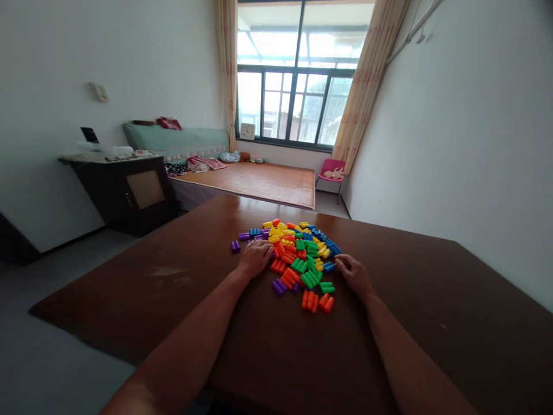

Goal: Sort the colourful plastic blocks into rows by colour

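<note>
A heap of plastic pieces in orange, green, yellow, blue and purple lies on the brown table. My left hand rests at the heap's left edge, its fingers together over purple pieces; what they hold, if anything, is hidden. At the right edge, my right hand has its fingertips pinched beside a blue piece; whether they grip it is too small to tell. Nearest to me lie orange pieces, with a green piece just behind. A purple piece sits apart at the left.
Beyond the table stand a bed with cloths on it and a pink chair holding a soft toy. A dark cabinet is at the left. Behind is a window with curtains, with a square clock on the sill.
</note>
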`<state>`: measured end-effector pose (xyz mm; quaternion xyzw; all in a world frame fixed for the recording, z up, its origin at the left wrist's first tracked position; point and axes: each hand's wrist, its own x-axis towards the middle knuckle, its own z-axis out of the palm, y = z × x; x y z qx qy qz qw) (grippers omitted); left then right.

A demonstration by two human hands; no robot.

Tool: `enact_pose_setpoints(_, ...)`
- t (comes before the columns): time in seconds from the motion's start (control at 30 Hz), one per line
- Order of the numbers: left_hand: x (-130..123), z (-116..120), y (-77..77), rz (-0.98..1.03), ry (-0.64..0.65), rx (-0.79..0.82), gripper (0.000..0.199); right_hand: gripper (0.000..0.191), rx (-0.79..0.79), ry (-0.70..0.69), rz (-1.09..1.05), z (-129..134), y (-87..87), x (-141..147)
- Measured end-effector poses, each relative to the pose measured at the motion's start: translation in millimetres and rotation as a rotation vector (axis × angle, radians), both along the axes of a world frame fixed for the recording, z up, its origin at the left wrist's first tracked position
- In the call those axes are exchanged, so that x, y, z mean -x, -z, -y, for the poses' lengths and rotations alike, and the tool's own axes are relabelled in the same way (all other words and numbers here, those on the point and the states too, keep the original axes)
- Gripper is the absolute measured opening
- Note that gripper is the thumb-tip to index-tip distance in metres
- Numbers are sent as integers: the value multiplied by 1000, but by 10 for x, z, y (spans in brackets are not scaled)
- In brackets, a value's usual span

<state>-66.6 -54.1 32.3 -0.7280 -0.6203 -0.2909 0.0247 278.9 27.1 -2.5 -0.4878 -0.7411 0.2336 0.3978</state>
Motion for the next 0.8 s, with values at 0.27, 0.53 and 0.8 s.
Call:
enact_pose_setpoints(0.27, -31, -74, 28, -32, -3, -27, 34, 37, -2, 62, -33, 15, -44, 5)
enact_pose_setpoints(0.53, -10, -80, 52, -32, 6, -10, 36, 36, -16, 64, 16, -2, -38, -10)
enact_pose_setpoints(0.8, -22, -31, 68, -92, 8, 42, 42, 36, -51, 18, 173, 7, -55, -29)
